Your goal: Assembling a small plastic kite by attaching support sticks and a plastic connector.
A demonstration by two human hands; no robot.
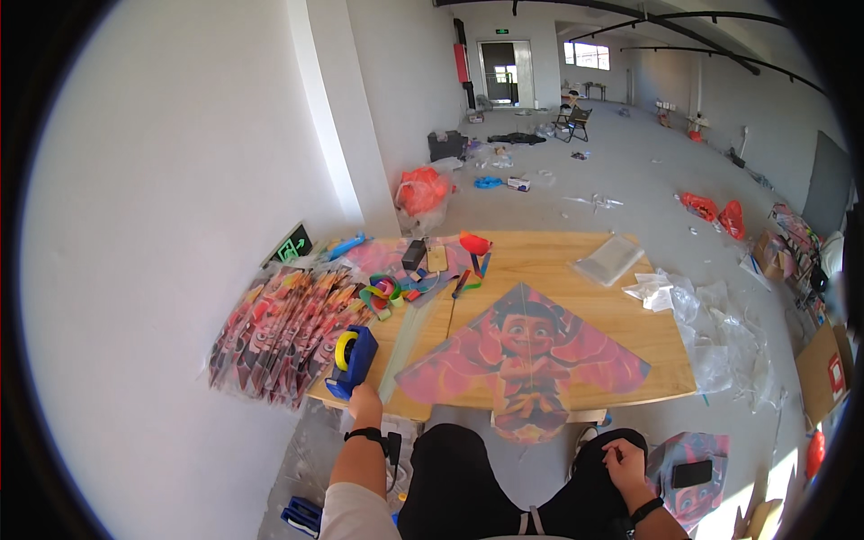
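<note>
At the table's near left edge, my left hand (364, 403) is closed on the near end of a blue tape dispenser (352, 363) with a yellow-cored roll; the fingertips are partly hidden. My right hand (624, 462) rests on my right thigh, holding nothing, its fingers loosely bent and apart. In front of me a printed kite (525, 360) with a cartoon figure lies spread on the wooden table (540, 256), its tail hanging over the near edge. A pale strip (403, 355) runs along the table between the dispenser and the kite.
Packed kites (286, 333) are heaped along the left wall. Tape rolls (385, 290), a black box (414, 254) and a screwdriver (461, 284) lie at the far left. Clear plastic sleeves (608, 261) sit far right, with crumpled film (720, 333) beyond the edge. A phone (692, 474) lies lower right.
</note>
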